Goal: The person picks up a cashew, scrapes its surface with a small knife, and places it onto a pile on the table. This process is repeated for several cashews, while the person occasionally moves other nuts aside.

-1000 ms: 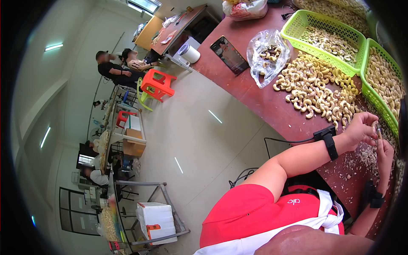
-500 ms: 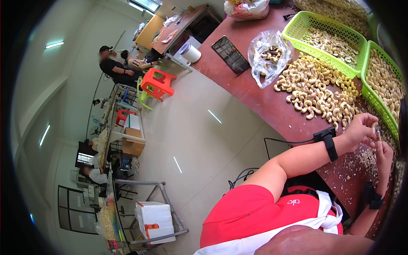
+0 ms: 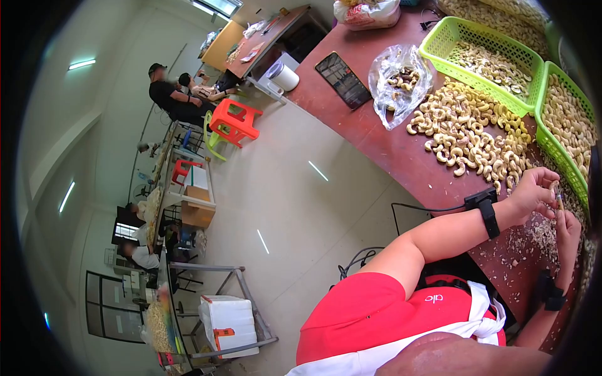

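My left hand (image 3: 534,193) is closed, pinching a cashew kernel (image 3: 554,184) at its fingertips. Just below it, my right hand (image 3: 567,227) grips a small slim tool with a pale handle (image 3: 560,203), which looks like a peeling knife. Its tip meets the kernel between the two hands; the exact contact is too small to make out. Beside my left hand, a heap of cashew kernels (image 3: 470,131) lies on the red-brown table (image 3: 389,156). Peeled skin scraps (image 3: 539,235) are strewn under both hands.
A green basket (image 3: 439,41) of cashew pieces and another green basket (image 3: 555,147) of kernels border the heap. A plastic bag (image 3: 384,94) with dark nuts and a phone (image 3: 342,80) lie on the table. A cable (image 3: 407,207) runs from my left wrist device. Red stools (image 3: 233,122) and people stand farther off.
My hands keep nearly the same pose around the kernel. The view has shifted very slightly. In the background, the seated people have changed posture a little.
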`<state>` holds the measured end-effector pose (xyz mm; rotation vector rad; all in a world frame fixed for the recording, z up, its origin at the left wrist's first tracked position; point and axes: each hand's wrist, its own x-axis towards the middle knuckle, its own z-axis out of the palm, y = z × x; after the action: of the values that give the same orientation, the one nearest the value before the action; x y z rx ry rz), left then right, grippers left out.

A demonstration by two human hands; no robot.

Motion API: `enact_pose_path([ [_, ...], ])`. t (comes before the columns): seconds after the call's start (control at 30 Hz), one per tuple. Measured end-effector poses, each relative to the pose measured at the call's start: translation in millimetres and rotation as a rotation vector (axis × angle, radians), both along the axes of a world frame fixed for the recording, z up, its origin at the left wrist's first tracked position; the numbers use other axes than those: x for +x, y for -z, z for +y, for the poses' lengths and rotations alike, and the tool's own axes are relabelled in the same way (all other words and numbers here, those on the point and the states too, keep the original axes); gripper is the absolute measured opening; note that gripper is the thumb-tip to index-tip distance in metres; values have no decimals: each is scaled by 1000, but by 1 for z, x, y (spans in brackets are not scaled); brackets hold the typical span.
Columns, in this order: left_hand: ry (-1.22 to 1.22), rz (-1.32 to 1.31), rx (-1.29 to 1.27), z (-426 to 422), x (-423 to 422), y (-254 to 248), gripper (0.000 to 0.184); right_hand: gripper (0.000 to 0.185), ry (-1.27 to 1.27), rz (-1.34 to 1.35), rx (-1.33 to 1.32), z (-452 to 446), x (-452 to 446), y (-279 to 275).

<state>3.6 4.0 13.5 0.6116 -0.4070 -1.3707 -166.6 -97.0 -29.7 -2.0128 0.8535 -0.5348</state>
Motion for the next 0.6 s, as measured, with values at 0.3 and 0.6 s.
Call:
enact_pose_path([
  [0.3,-5,-12,1,0,0,-1,36,27,-7,-7,36,1,0,-3],
  [0.6,-13,-15,0,-1,0,4,36,27,-10,14,37,-2,-1,1],
])
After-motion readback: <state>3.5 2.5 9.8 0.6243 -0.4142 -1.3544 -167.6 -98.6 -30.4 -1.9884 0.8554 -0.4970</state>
